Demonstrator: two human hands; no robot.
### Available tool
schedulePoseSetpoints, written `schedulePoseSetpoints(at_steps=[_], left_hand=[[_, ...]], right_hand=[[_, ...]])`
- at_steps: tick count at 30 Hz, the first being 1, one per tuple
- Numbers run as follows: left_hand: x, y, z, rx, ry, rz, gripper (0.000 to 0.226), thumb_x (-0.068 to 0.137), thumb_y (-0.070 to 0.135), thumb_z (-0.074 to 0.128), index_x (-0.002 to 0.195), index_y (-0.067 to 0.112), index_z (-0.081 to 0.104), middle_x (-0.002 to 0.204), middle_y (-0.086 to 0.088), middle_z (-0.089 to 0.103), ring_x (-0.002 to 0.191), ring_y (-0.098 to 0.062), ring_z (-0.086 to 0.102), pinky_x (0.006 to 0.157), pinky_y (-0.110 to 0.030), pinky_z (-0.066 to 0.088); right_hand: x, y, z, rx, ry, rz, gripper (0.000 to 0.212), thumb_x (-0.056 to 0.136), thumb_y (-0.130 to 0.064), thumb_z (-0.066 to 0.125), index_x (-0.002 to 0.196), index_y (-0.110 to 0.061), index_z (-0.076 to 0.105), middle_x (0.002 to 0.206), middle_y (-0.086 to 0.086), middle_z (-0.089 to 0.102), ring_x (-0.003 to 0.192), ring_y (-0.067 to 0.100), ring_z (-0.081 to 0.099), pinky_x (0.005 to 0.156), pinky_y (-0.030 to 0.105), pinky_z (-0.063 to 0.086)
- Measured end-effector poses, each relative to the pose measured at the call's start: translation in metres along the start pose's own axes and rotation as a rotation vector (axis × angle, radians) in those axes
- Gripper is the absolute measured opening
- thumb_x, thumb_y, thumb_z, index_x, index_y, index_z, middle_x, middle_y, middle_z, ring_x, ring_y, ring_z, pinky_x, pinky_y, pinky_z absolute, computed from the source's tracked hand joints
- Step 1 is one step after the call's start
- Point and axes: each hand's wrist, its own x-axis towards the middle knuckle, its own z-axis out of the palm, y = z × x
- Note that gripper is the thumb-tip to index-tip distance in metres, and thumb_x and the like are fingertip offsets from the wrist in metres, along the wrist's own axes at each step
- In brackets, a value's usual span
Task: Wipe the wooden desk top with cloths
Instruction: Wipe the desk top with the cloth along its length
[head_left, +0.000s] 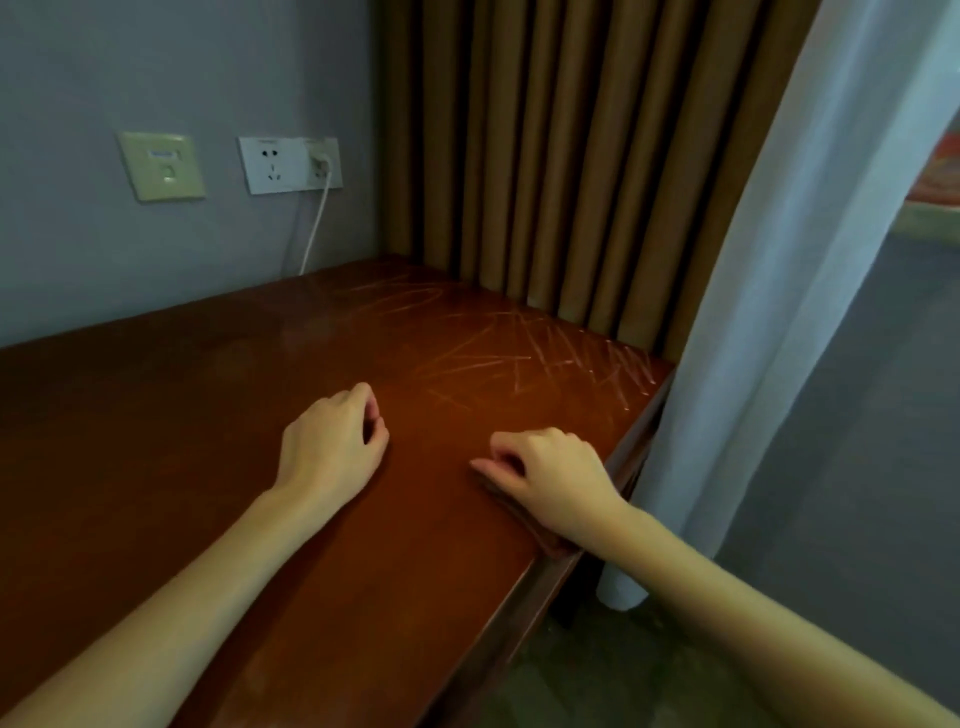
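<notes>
The wooden desk top (208, 467) is reddish-brown, with pale scratch marks toward its far right corner. My right hand (550, 473) rests on a folded brown cloth (551, 543) lying at the desk's right edge. Its fingers are curled onto the cloth and most of the cloth is hidden under the palm. My left hand (332, 447) lies on the bare wood to the left of it, a hand's width away. Its fingers are loosely curled and it holds nothing.
A grey wall behind the desk carries a beige plate (162, 166) and a white socket (290, 164) with a white cable (315, 228) running down behind the desk. Brown curtains (545, 156) hang at the back right, a white curtain (779, 312) beside the desk's right edge.
</notes>
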Motion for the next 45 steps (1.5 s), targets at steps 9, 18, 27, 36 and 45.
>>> schedulePoseSetpoints(at_steps=[9,18,27,36,45], left_hand=[[-0.005,-0.003,0.004,-0.032,0.043,0.011,0.009,0.093,0.030,0.054,0.098,0.023,0.055,0.084,0.007,0.058,0.074,-0.008,0.056,0.057,-0.020,0.047],[-0.009,-0.003,0.003,-0.043,0.064,0.009,0.010,0.093,0.030,0.054,0.098,0.022,0.056,0.083,0.008,0.056,0.073,-0.007,0.054,0.058,-0.018,0.041],[-0.009,-0.004,0.003,-0.063,0.059,0.002,0.011,0.094,0.031,0.052,0.101,0.023,0.055,0.087,0.008,0.058,0.077,-0.008,0.055,0.064,-0.020,0.048],[-0.008,-0.002,0.002,-0.052,0.060,0.000,0.014,0.095,0.033,0.049,0.103,0.023,0.054,0.093,0.007,0.061,0.081,-0.007,0.057,0.065,-0.019,0.048],[-0.009,-0.001,0.001,-0.051,0.057,-0.007,0.012,0.095,0.033,0.049,0.102,0.024,0.053,0.091,0.007,0.059,0.080,-0.008,0.055,0.064,-0.019,0.047]], right_hand=[[0.023,0.093,-0.008,-0.190,0.224,0.596,0.032,0.097,-0.044,0.046,0.089,-0.018,0.063,0.076,0.002,0.060,0.078,0.027,0.063,0.059,0.028,0.037],[0.044,0.007,0.013,-0.039,0.054,0.134,0.026,0.096,-0.046,0.045,0.077,-0.028,0.048,0.066,-0.009,0.053,0.058,0.009,0.052,0.054,0.024,0.039],[0.009,0.071,-0.013,-0.107,-0.015,0.236,0.029,0.097,-0.045,0.039,0.082,-0.026,0.054,0.069,-0.003,0.059,0.060,0.010,0.057,0.060,0.028,0.052],[0.118,0.084,0.017,-0.075,0.083,0.303,0.032,0.095,-0.048,0.046,0.083,-0.023,0.062,0.072,-0.005,0.060,0.069,0.017,0.061,0.061,0.032,0.050],[0.071,0.026,0.017,0.059,-0.056,-0.224,0.037,0.094,-0.052,0.040,0.071,-0.025,0.051,0.062,-0.005,0.052,0.054,0.009,0.050,0.052,0.026,0.043]])
